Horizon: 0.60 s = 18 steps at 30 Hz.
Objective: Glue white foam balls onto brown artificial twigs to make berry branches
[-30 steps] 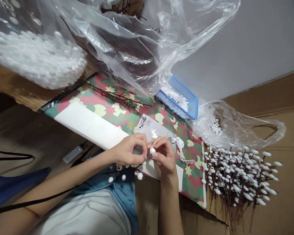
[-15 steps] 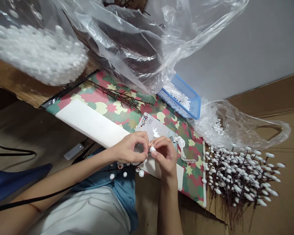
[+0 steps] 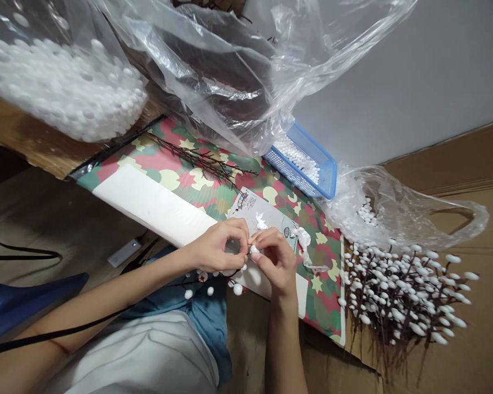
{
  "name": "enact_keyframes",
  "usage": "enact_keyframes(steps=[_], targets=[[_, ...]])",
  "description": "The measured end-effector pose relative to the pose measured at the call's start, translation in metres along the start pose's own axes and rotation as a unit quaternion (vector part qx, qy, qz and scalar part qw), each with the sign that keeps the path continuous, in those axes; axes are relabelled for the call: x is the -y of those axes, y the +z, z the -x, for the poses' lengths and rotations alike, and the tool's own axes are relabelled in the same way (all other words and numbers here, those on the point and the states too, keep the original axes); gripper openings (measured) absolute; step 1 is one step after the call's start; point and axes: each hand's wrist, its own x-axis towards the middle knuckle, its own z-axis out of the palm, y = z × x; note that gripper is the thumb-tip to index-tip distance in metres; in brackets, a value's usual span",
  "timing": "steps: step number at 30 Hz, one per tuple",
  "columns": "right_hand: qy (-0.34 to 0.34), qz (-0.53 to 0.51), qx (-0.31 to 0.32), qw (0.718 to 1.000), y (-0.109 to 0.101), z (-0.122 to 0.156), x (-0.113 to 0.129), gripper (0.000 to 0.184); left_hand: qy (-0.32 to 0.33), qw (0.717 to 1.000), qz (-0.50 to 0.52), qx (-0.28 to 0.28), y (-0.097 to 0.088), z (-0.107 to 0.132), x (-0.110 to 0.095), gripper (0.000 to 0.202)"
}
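White ball: found it clamped between thumb and fingers of right hand, above white board, just beside left hand with tips together, seemingly on beaded branch, and feared a slack or crooked pinch dropping it.

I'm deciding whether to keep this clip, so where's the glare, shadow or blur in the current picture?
In the head view, bright glare streaks the large clear bag; in the head view, the floor at left is in shadow; also in the head view, the white balls at upper left look hazy, while the left hand and right hand are fairly clear.
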Motion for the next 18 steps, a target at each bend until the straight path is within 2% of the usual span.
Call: enact_keyframes(steps=[7,12,18], targets=[[-0.004,0.026,0.009,1.0,-0.0037,-0.001,0.0013,0.014,0.008,1.0,-0.004,-0.009,0.0003,-0.001,0.0004,0.007],[0.007,-0.006,-0.02,1.0,-0.0051,0.0024,0.0012,0.017,0.011,1.0,0.014,-0.024,0.0003,-0.0004,-0.002,0.006],[-0.002,-0.02,-0.013,1.0,-0.0053,0.0011,0.0099,0.02,0.018,0.998,0.04,-0.041,0.0006,0.0026,-0.0083,0.009]])
